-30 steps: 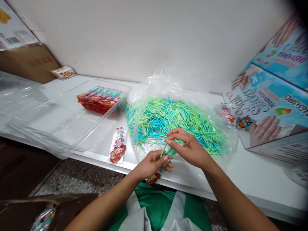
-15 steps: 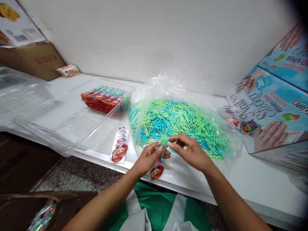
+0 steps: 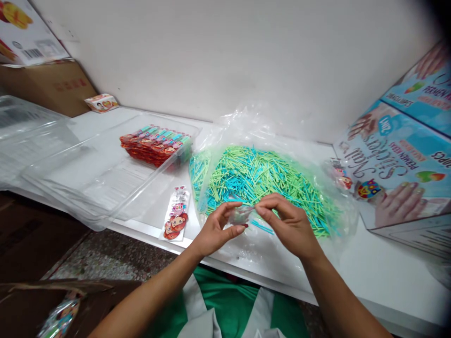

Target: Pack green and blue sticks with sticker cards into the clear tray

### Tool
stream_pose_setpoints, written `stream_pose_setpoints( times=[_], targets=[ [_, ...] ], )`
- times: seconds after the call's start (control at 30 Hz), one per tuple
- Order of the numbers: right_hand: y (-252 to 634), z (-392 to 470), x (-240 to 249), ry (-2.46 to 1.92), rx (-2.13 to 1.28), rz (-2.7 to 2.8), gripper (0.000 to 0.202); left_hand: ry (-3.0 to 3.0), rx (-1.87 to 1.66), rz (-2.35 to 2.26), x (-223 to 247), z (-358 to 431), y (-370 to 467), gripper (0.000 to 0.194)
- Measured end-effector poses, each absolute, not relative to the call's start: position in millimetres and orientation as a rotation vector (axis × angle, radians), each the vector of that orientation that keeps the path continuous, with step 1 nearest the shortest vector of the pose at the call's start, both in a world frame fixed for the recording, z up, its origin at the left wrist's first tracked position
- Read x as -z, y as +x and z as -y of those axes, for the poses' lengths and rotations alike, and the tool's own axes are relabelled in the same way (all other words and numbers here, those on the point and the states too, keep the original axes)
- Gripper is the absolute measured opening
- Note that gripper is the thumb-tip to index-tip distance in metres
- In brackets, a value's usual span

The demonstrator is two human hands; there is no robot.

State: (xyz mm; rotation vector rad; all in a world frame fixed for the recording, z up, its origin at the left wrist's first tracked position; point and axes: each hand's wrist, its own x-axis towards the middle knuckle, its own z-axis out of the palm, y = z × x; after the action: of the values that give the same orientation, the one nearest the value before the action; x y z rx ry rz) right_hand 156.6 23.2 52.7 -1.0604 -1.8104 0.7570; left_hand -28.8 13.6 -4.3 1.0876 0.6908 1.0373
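Note:
A small clear packet (image 3: pixel 240 214) is stretched between my two hands, over the front of the green and blue stick pile (image 3: pixel 275 173). My left hand (image 3: pixel 216 230) has its thumb and fingers on the packet's left side. My right hand (image 3: pixel 289 223) pinches the packet's right end. A few blue sticks (image 3: pixel 262 227) lie on the plastic just below my right fingers. To the left, printed packets (image 3: pixel 176 218) with a red-haired figure lie at the table's front edge. Stacked filled packets (image 3: pixel 155 146) stand in a clear tray (image 3: pixel 102 213).
A clear plastic bag (image 3: pixel 243 124) spreads around the sticks. Printed boxes (image 3: pixel 405 159) stand at the right, with a small packet (image 3: pixel 340 173) beside them. Cartons (image 3: pixel 45 87) and more clear trays (image 3: pixel 28 136) are at the left.
The green sticks and printed packet seen between my hands before no longer show in the same way; a clear packet now spans them. My left thumb and fingers have spread further apart.

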Motion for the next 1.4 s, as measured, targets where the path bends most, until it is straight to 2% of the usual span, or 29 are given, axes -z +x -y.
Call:
stream_pose_setpoints(
  times=[0.33, 0.53, 0.7, 0.9, 1.07, 1.2, 1.4],
  targets=[
    [151.2, -27.2, -62.2, -0.976, -0.76, 1.822, 0.008, 1.153, -1.096, -0.727, -2.3, -16.1, -37.6, 0.045],
    [138.0, -30.6, -81.6, -0.902, -0.87, 1.731, 0.007, 1.036, -1.163, -0.792, -9.7, -10.7, -42.0, 0.023],
    [136.8, -34.8, -87.7, -0.963, -0.924, 1.621, 0.016, 1.073, -1.31, -0.936, -39.5, -19.7, -69.6, 0.022],
    [157.5, -41.7, -64.3, -1.225, -0.945, 1.48, 0.014, 1.308, -1.7, -1.328, -96.1, -104.0, -164.9, 0.036],
    [168.5, -42.9, -55.7, -1.36, -0.953, 1.47, 0.02, 1.457, -1.52, -1.746, -102.1, -192.6, -227.8, 0.037],
    [174.2, -41.4, -57.7, -1.418, -0.936, 1.48, 0.023, 1.497, -1.337, -1.836, -87.4, -238.7, -235.8, 0.042],
    [185.4, -39.2, -50.4, -1.538, -0.922, 1.529, 0.027, 1.408, -1.453, -1.803, -99.5, -265.7, -262.9, 0.044]
  ],
)
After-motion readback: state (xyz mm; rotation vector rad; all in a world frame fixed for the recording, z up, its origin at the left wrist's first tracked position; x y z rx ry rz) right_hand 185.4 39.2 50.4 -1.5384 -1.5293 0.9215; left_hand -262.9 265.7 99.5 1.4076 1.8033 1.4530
